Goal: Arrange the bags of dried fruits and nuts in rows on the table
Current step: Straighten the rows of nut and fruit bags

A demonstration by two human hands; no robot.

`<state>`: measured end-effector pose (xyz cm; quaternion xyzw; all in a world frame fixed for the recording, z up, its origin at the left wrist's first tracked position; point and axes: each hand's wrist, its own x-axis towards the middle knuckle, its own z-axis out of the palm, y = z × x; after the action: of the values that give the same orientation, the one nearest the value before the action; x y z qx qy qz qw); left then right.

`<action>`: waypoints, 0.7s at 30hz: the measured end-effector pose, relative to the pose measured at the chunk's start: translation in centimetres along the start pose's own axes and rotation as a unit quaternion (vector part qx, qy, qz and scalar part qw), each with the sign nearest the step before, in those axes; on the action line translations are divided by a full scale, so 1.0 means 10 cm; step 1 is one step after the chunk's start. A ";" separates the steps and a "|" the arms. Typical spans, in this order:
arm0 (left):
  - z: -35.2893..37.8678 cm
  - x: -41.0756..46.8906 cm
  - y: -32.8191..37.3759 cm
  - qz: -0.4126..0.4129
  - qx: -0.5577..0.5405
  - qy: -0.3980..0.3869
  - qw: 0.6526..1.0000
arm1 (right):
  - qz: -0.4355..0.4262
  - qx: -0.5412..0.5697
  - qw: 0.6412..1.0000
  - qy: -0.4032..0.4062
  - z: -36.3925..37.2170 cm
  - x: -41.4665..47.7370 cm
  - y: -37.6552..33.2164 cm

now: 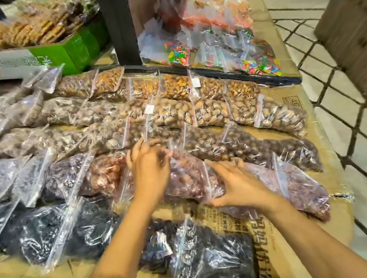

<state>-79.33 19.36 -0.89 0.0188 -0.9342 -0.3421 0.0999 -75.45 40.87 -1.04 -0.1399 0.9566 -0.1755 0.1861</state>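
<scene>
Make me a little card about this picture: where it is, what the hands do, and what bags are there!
place: a table covered with cardboard, shop shelves behind
left hand: on the far end of the reddish fruit bag; grip too blurred to tell
right hand: grips the same bag's near end
back rows: bags of brown nuts
front: bags of dark fruit
further back: green biscuit box, colourful sweets bags

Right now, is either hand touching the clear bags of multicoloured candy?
No, left hand and right hand are both on a clear bag of reddish dried fruit.
</scene>
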 end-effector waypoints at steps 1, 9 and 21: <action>-0.01 0.04 -0.06 -0.015 0.024 -0.031 0.999 | 0.003 -0.018 1.000 -0.006 0.02 0.03 -0.01; 0.05 -0.37 0.22 -0.018 0.076 -0.005 0.997 | -0.027 -0.011 1.000 -0.005 -0.24 -0.14 0.25; 0.38 -0.48 0.71 -0.107 -0.038 -0.113 0.987 | -0.060 -0.039 0.996 -0.059 -0.22 -0.29 0.79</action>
<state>-75.19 27.72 -0.03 0.0761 -0.9185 -0.3857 -0.0424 -75.33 49.56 -1.27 -0.2141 0.9400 -0.1403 0.2257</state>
